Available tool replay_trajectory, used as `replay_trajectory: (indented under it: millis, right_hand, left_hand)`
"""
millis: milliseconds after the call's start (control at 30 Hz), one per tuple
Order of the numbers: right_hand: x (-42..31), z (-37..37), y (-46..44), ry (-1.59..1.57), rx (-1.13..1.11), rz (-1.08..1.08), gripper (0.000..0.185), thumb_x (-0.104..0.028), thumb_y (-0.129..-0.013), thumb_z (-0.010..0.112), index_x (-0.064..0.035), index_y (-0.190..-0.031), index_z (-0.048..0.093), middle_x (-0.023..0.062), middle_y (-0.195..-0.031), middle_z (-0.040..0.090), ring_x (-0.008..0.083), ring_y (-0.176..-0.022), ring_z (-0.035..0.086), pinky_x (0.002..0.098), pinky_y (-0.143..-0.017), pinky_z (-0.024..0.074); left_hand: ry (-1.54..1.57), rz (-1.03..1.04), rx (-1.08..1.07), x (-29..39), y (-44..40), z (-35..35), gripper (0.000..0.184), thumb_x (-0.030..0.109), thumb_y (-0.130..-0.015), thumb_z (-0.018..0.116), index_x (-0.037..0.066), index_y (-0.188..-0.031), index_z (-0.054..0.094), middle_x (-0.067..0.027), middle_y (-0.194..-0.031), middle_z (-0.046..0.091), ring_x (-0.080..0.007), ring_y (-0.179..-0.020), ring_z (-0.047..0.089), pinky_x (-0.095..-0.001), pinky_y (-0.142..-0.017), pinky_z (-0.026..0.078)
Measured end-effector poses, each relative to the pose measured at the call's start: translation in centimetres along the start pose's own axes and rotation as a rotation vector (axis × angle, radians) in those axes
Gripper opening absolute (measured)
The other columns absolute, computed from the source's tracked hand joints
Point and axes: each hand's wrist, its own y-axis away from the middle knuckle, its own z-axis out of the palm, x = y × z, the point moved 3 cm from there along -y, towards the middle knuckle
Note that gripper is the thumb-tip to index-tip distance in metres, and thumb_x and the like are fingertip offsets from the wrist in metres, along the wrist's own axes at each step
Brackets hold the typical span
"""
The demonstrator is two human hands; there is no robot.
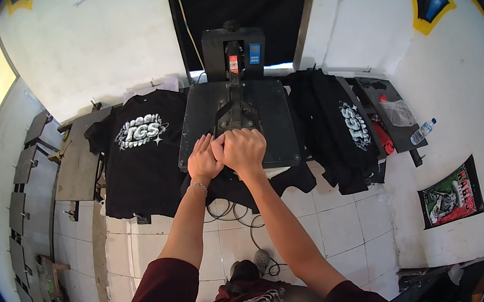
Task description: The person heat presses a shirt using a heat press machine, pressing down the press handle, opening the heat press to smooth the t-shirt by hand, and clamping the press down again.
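A black heat press (275, 104) stands in front of me with its upper plate down. My right hand (242, 151) is closed round the end of its lever (236, 97). Beside it and touching it, my left hand (204, 158) presses on the same handle, its fingers bent over the front; the grip itself is hidden under both hands. Black T-shirt cloth (294, 178) sticks out below the plate. On the left lies a black T-shirt (147, 162) with a white "TGS" print. Another printed black T-shirt (336, 133) lies folded to the right.
A water bottle (423, 131) and a clear plastic bag (397, 112) rest on the right-hand board. Empty-topped dark boards (77, 162) with clamps line the left. Cables (231, 212) run across the tiled floor near my feet. A printed cloth (451, 193) hangs on the right wall.
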Motion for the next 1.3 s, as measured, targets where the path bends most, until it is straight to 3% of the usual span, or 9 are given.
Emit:
replay_trajectory:
  millis: [800, 1300]
  right_hand:
    - [-0.01, -0.17, -0.05, -0.025, 0.047, 0.000, 0.027, -0.023, -0.076, 0.065, -0.0127, -0.051, 0.060, 0.0016, -0.051, 0.057, 0.0197, -0.049, 0.056, 0.0355, -0.052, 0.0397]
    - [-0.07, -0.22, -0.07, -0.013, 0.066, -0.014, 0.028, -0.022, -0.076, 0.064, -0.0130, -0.050, 0.058, 0.0003, -0.050, 0.054, 0.0188, -0.049, 0.053, 0.0352, -0.053, 0.0390]
  left_hand:
    - [0.013, -0.013, -0.020, -0.34, 0.05, 0.42, 0.052, 0.041, -0.087, 0.065, 0.005, -0.124, 0.071, -0.0204, -0.138, 0.066, -0.0377, -0.132, 0.059, -0.0443, -0.116, 0.043]
    - [0.002, -0.016, 0.002, -0.17, 0.05, 0.37, 0.045, 0.029, -0.087, 0.063, 0.008, -0.125, 0.072, -0.0192, -0.135, 0.068, -0.0363, -0.131, 0.060, -0.0434, -0.116, 0.044]
